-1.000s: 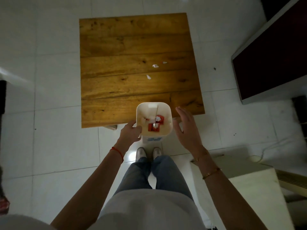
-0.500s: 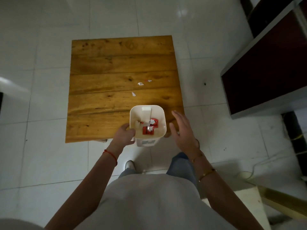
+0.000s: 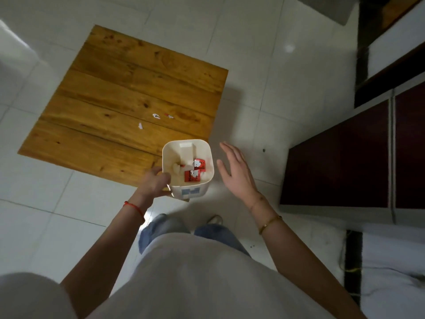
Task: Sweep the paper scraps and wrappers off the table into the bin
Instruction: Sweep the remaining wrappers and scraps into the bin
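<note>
White tiled floor [image 3: 264,65] all round. Dark maroon cabinet [image 3: 345,166] at three o'clock, pale-edged. Thin cable [image 3: 345,268] at four o'clock. Small dark speck [image 3: 264,150] on tile left of cabinet.

no readable text; blue-white label on bin [image 3: 187,192] too blurred to read.

Table [image 3: 110,107] — amber-brown planks with dark knots. Bin [image 3: 187,194]: cream, a blue-and-white label; red-and-white wrappers [image 3: 195,170] inside. Scraps [image 3: 156,116] — white. Floor [image 3: 264,65]: pale grey tiles. Cabinet [image 3: 340,166]: dark maroon.
</note>
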Motion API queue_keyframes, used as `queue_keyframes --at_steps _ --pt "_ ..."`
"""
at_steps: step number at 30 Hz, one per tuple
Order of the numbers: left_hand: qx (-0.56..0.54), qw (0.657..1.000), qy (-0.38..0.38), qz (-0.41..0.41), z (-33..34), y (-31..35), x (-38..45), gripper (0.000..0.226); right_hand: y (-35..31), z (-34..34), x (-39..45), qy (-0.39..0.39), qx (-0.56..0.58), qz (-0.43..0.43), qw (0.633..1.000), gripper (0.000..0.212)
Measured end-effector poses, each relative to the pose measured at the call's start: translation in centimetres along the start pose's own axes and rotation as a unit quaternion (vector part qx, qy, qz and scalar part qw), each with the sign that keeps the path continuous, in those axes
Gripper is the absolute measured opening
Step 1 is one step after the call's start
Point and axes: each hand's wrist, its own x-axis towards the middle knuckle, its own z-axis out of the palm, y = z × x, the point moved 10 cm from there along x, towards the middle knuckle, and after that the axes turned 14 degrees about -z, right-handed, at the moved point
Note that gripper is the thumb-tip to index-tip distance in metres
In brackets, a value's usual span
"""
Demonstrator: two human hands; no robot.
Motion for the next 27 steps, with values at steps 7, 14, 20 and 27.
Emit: queue_keyframes --at_steps 7,14,20,27 --pt "-0.009 0.999 0.039 -0.005 4.1 0.6 0.5 0.048 3.9 -2.4 3.4 -0.049 -0.020 -0.083 0.995 0.052" --pt "-0.083 0.993 0.062 -0.053 5.9 1.3 3.3 0.046 6.4 -1.3 10.5 -0.126 -0.033 -0.161 0.978 0.051" --pt "-0.153 0.982 0.079 -0.072 6.3 3.1 5.2 0.044 6.5 0.3 17.7 -0.187 -0.035 -0.220 0.957 0.051" --pt "-0.201 0.970 0.107 -0.087 7.1 4.8 6.7 0.048 5.4 2.7 23.9 -0.261 -0.048 -0.292 0.919 0.052"
